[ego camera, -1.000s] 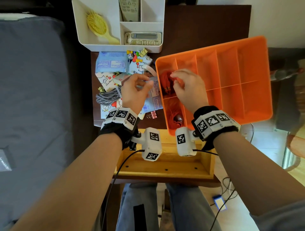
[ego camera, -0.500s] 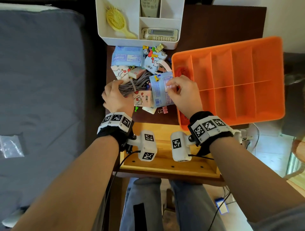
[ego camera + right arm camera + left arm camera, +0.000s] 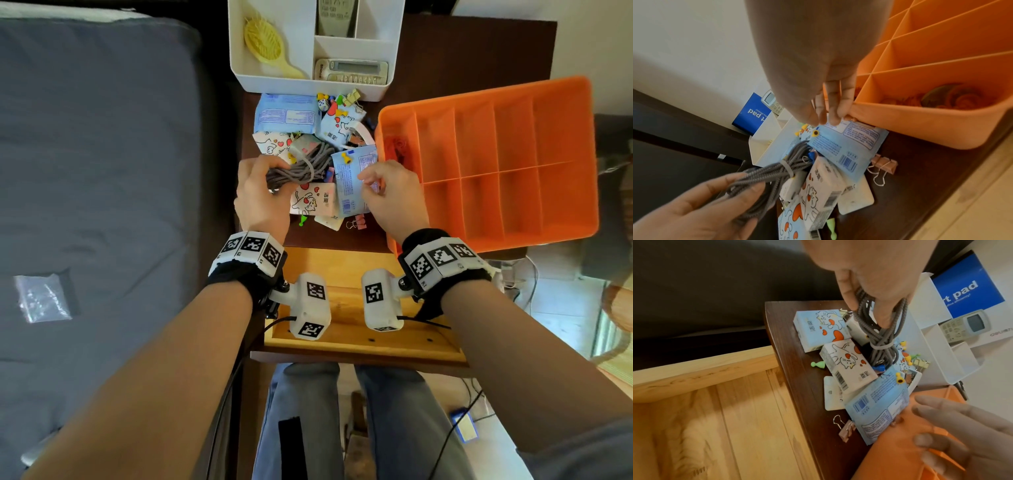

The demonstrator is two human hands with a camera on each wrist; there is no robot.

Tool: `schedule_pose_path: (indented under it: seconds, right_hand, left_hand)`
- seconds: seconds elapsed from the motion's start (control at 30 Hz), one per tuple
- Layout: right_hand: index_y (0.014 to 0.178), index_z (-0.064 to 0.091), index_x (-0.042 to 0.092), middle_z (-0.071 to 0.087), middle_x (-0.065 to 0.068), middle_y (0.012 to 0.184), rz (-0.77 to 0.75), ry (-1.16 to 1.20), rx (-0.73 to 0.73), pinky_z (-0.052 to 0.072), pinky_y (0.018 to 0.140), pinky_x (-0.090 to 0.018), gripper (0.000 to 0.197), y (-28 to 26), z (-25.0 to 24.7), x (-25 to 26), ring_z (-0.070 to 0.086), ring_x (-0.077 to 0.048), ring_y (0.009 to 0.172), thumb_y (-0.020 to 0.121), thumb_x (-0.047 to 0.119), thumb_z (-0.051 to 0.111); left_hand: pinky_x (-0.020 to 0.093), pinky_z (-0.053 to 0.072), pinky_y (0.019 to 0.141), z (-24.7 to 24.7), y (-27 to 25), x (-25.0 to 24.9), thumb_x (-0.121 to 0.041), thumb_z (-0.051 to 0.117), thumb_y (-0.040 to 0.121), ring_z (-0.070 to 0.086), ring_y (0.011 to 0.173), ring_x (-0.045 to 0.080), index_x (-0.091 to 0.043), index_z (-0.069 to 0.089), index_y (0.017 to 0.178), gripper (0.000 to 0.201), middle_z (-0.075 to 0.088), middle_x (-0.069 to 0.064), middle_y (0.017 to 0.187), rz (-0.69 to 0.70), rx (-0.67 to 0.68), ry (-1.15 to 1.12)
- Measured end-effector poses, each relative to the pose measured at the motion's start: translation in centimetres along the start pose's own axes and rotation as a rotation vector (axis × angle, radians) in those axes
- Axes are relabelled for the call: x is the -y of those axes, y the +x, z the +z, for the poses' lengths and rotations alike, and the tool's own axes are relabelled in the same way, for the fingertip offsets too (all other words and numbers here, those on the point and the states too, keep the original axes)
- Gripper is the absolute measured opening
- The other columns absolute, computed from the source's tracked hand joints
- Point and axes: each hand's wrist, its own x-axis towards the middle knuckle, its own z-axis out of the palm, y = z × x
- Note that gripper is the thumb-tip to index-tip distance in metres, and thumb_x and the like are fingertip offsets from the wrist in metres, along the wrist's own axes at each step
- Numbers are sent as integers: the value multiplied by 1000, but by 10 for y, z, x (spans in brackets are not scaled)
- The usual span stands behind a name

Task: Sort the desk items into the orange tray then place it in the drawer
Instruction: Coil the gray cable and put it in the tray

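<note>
At the far left of the head view, a grey mattress (image 3: 96,171) is seen, with a small clear plastic bag (image 3: 42,298) lying on it. Next to it, on the dark wooden desk (image 3: 479,48), the left hand (image 3: 262,198) is closed around one end of a bundled grey cable (image 3: 301,164); the thumb and fingers (image 3: 882,318) are curled round the strands, and the bundle is bound by a pale tie at its middle. Beneath and beside the cable a heap of small items is noted: cartoon-printed tissue packs (image 3: 310,200), a pale blue wipes packet (image 3: 286,114), coloured push pins (image 3: 303,221), and pink binder clips (image 3: 358,222). Behind the heap stands a white organiser (image 3: 239,68) holding a yellow hairbrush (image 3: 265,44) and a remote control (image 3: 352,70).

Right of the cable, a blue sachet (image 3: 352,181) lies against the left wall of the orange tray (image 3: 561,219). The right hand (image 3: 394,195) is placed over the sachet with its fingertips (image 3: 835,120) bunched together at the sachet's upper edge; whether the packet is actually pinched or merely touched cannot be told. The orange tray rests on the right part of the desk, and an orange coiled item (image 3: 395,149) is recorded in its leftmost compartment. Below the desk edge, a light wooden drawer (image 3: 346,342) is pulled open.
</note>
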Motion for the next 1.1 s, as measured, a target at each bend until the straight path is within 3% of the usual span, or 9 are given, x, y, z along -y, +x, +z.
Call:
schedule_pose_path:
  seconds: [0.13, 0.23, 0.37, 0.47, 0.63, 0.73, 0.83, 1.0, 1.1]
  right_hand:
    - [96, 67, 6, 64, -11, 97, 19, 8, 4, 51, 79, -42, 17, -4, 3, 6, 59, -23, 88, 82, 1, 57]
    - [98, 66, 6, 64, -11, 98, 22, 8, 18, 51, 78, -42, 19, -6, 5, 10, 52, -16, 79, 82, 2, 58]
    - [113, 60, 7, 58, -10, 114, 9, 16, 57, 50, 84, -44, 32, -5, 7, 17, 52, -17, 86, 81, 3, 60]
    - [133, 47, 14, 45, -8, 135, -29, -19, 141, 51, 87, -45, 54, -3, 9, 25, 58, -29, 102, 82, 7, 63]
    - [145, 31, 17, 28, -3, 150, -120, -9, 182, 50, 93, -38, 71, 3, 10, 36, 56, -26, 112, 83, 14, 66]
    - [143, 35, 13, 33, -6, 148, -162, 54, 218, 47, 97, -31, 72, 6, 14, 46, 53, -25, 116, 80, 14, 70]
    - [136, 43, 11, 44, -8, 140, -198, 41, 225, 40, 105, -38, 66, 10, 17, 53, 45, -22, 126, 78, 16, 73]
    - [115, 55, 12, 61, -4, 112, -181, 61, 154, 50, 85, -38, 45, 10, 8, 60, 59, -17, 96, 76, 27, 72]
    - [106, 56, 12, 63, -1, 99, -226, 47, 155, 49, 77, -36, 36, 7, 2, 60, 58, -16, 89, 78, 32, 69]
  left_hand:
    - [27, 49, 77, -5, 0, -3, -11, 73, 73, 57, 91, 10, -17, 65, 95, 24, 52, -3, 107, 91, 25, -27]
    - [30, 53, 75, -7, 1, -4, -8, 74, 72, 56, 85, 8, -17, 66, 91, 22, 46, -8, 102, 151, 26, -58]
    - [33, 55, 75, -8, 0, -6, -9, 72, 72, 59, 86, 11, -17, 66, 90, 21, 46, -7, 102, 196, 7, -107]
    - [30, 54, 79, -11, 0, -10, -13, 71, 75, 58, 92, 10, -15, 64, 99, 25, 48, -1, 108, 199, 6, -133]
    - [28, 48, 81, -13, 1, -13, -24, 61, 84, 54, 96, 14, -7, 57, 110, 31, 49, 13, 112, 216, 69, -137]
    - [32, 50, 80, -15, 1, -15, -25, 57, 87, 57, 94, 21, -3, 55, 109, 32, 54, 13, 105, 256, 57, -194]
    - [35, 52, 77, -15, 2, -17, -33, 52, 87, 60, 88, 22, -3, 54, 104, 34, 59, 15, 99, 259, 47, -271]
    - [15, 46, 65, -15, 1, -25, -36, 47, 88, 57, 72, 8, -10, 55, 92, 28, 60, 2, 83, 233, -19, -351]
    - [29, 49, 58, -15, -1, -32, -29, 42, 93, 56, 63, 14, -15, 51, 87, 17, 57, -4, 73, 220, -103, -387]
